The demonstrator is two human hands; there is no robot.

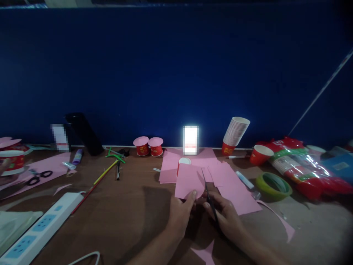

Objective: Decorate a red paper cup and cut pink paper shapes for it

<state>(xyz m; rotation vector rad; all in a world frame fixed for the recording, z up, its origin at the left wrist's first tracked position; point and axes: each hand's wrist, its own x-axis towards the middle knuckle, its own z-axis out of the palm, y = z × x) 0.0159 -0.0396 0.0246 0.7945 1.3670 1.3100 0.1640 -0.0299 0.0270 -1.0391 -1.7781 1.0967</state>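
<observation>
Left hand [180, 213] pinches paper [189, 180], right hand [226, 212] grips scissors [211, 207] at its three o'clock edge — I'd rotate paper, not scissors.

Here's the pink sheet [187, 180], smooth, matt paper, no shine on it at all, and up against it the scissors [211, 203], their slim blade looking like dark metal. Down to the tabletop [124, 213] now: brown, wood-like, just a dull sheen. Oh, and the wrapper [299, 167] glints, all glossy, crinkled clear plastic! The tape roll [259, 183] looks like slick, translucent plastic too. Stacked cups [237, 129]: smooth paper, by their look. The power strip [59, 206], hard, smooth plastic; the blue partition [165, 73] behind, flat and matt.
</observation>
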